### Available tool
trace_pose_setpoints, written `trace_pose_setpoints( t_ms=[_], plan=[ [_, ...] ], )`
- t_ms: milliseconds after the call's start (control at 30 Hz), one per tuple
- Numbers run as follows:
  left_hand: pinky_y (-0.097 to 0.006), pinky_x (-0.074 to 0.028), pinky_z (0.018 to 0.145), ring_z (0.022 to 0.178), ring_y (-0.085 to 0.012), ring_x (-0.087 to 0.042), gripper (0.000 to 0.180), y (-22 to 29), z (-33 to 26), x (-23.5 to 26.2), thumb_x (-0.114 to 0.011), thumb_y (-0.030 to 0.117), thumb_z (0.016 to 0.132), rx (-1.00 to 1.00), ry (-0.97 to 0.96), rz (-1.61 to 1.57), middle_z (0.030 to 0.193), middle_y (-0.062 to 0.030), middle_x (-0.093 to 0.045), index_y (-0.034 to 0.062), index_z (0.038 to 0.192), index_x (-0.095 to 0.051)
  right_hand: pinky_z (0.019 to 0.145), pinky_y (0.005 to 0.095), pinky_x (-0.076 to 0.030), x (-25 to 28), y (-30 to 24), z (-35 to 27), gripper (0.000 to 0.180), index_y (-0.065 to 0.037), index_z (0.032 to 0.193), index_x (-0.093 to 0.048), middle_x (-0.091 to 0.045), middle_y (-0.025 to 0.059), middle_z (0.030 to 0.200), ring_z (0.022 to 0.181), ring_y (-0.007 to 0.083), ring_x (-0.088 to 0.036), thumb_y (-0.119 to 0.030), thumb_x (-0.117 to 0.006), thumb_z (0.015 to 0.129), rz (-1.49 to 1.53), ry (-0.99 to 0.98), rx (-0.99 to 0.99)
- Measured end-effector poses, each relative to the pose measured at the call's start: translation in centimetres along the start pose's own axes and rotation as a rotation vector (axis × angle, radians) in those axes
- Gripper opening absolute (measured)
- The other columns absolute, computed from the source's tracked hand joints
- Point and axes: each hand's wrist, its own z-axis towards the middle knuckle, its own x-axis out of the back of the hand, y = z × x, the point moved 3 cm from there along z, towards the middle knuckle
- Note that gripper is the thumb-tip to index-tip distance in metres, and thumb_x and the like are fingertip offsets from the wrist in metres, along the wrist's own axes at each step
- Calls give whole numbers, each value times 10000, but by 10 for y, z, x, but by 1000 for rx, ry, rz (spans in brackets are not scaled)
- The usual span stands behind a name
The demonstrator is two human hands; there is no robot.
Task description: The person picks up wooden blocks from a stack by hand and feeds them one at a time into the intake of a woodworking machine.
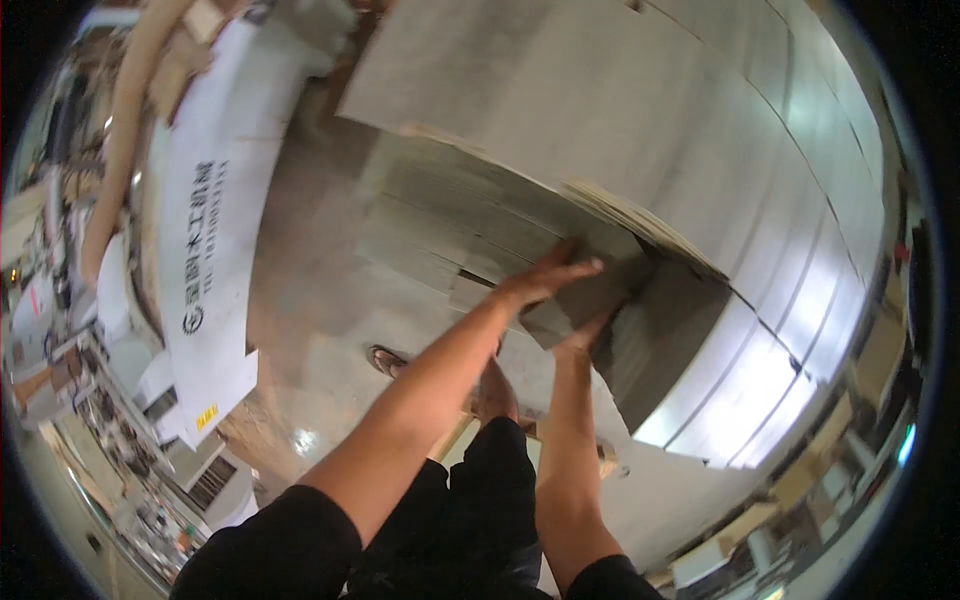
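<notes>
A tall stack of grey panels (pixel 620 90) fills the right side, with a gap low in its near face. At that gap, my two hands are on a short grey-brown board piece (pixel 605 285), blurred, perhaps several thin boards together. My left hand (pixel 548 282) grips its left side, fingers extended along it. From below, my right hand (pixel 583 338) holds its near edge; most of those fingers are hidden behind the piece. A thin layered bundle (pixel 645 222) of pale sheets sticks out just above.
A long white machine panel (pixel 215 200) with dark lettering stands to the left, beside a thick tan hose (pixel 125 130). My sandalled foot (pixel 385 360) is on the grey floor (pixel 310 330). Cartons and boards (pixel 740 540) line the lower right.
</notes>
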Motion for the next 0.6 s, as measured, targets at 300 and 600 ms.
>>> trace_pose_setpoints(
  t_ms=[300,600],
  plan=[
    [-432,-146,1127,1394,-338,-138,1042,13,-121,-20,-493,697,767,-6,152,15,1500,-216,-133,6,1454,-124,1043,394,-334,-39,-8,-121,743,-134,1421,-287,-361,65,1414,1263,261,-386,-660,-287,897,-382,-18,-3],
    [-393,-147,1107,1369,-358,-199,940,-44,-344,-8,-433,651,832,-33,647,-8,1475,-231,-197,-23,1436,-178,1063,420,-302,-112,78,-298,752,-126,1440,-242,-319,93,1439,1297,295,-343,-655,-256,906,-430,-549,-418]
  ],
)
